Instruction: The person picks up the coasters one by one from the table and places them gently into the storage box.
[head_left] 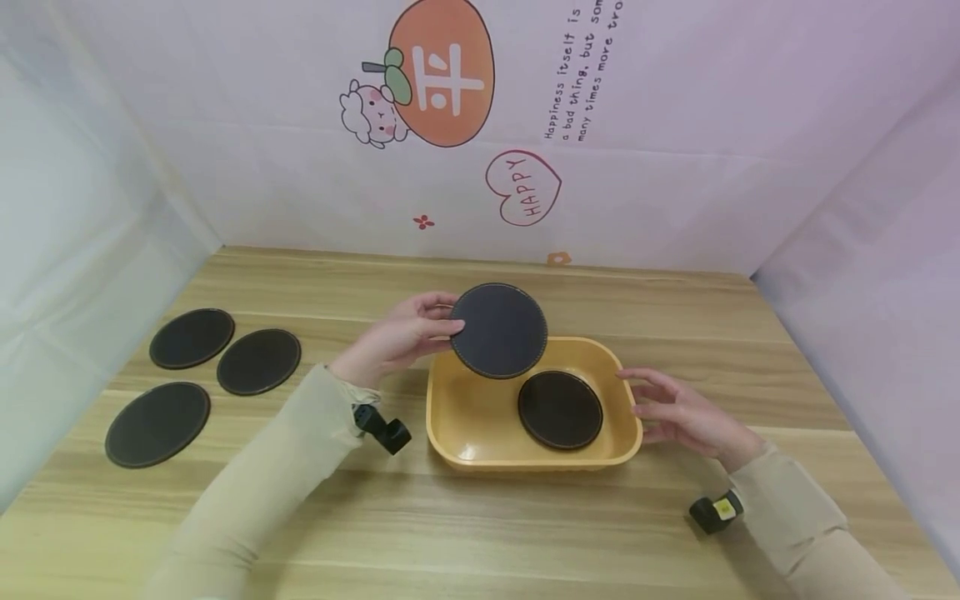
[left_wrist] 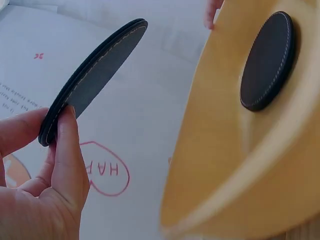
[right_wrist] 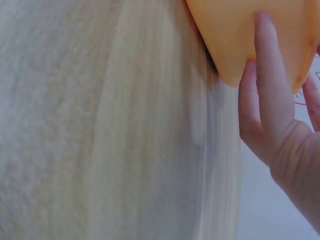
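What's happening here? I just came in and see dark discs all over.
A person's left hand pinches a coaster by its edge, above the yellow tray. The right hand rests straight fingers against the tray's right side. One coaster lies in the tray; three more lie on the table, left.

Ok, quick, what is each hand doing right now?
Left hand: pinches a coaster by its edge, above the tray.
Right hand: open, straight fingers against the tray's right side, holding nothing.
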